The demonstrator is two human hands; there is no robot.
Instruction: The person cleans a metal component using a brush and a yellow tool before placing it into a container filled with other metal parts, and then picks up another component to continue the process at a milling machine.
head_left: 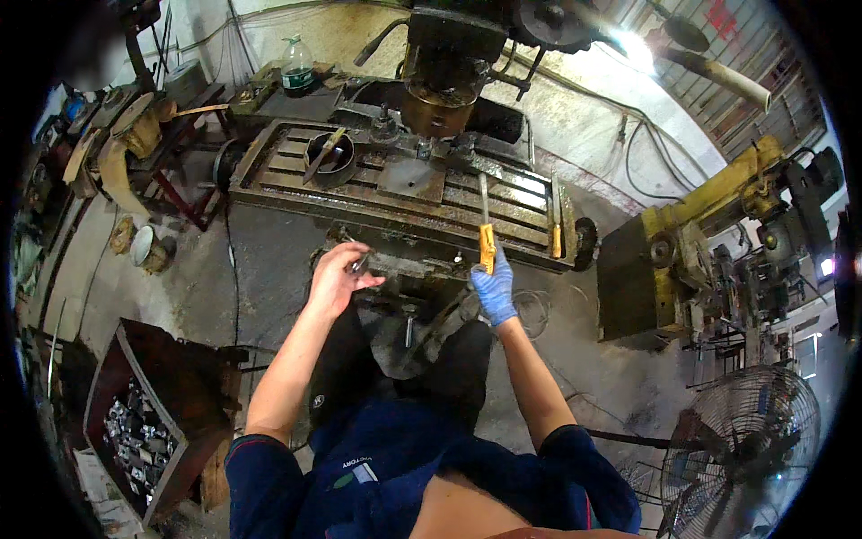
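Observation:
My bare left hand is closed with its fingertips around a small metal piece, partly hidden by the fingers. In a blue glove, my right hand grips the yellow handle of a file, whose long metal blade points away over the machine table. Both hands are in front of that slotted table, above my knees. On the table, a dark round pan has a brush lying across it. A second yellow-handled tool rests at the table's right end.
The milling machine's head hangs over the table's far side. At lower left stands a box of small metal pieces. A caged fan is at lower right, and a yellow-topped machine stands to the right. A bucket sits on the left floor.

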